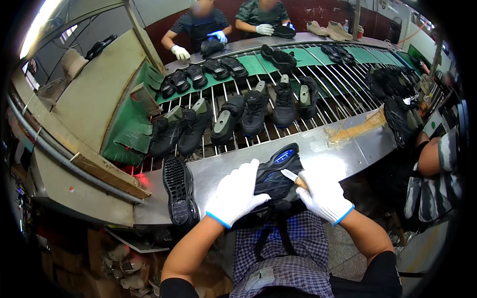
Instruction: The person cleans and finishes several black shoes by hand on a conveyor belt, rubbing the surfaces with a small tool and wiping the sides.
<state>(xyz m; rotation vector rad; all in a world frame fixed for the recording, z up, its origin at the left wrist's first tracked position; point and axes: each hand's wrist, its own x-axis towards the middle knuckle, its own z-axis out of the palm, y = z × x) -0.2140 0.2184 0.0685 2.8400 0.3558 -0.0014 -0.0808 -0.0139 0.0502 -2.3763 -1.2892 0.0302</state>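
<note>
Resting against a checked apron (280,238), or just above it, is the black shoe (273,183) being worked on, at the near edge of the bench. The left hand (238,191) grips its side, thumb spread across it; the right hand (325,198) is closed round a wooden-handled knife (296,180), blade tip over the shoe. This pair of hands seems midway through one shoe; whether the blade touches it, I cannot tell.

Just left, an upturned shoe (180,191) lies sole up on the shiny metal bench (348,158); whether it is done or waiting is unclear. Beyond, a row of black shoes (254,111), several with pale forms inside, stands on metal bars, probably more work left. Past them, small black shoes (216,68) sit on green sheeting (254,64).

A person's arm (428,161) shows at the right. Across the far bench, two co-workers in gloves handle dark shoes near beige shoes (339,32), before a dark red wall (323,14).
</note>
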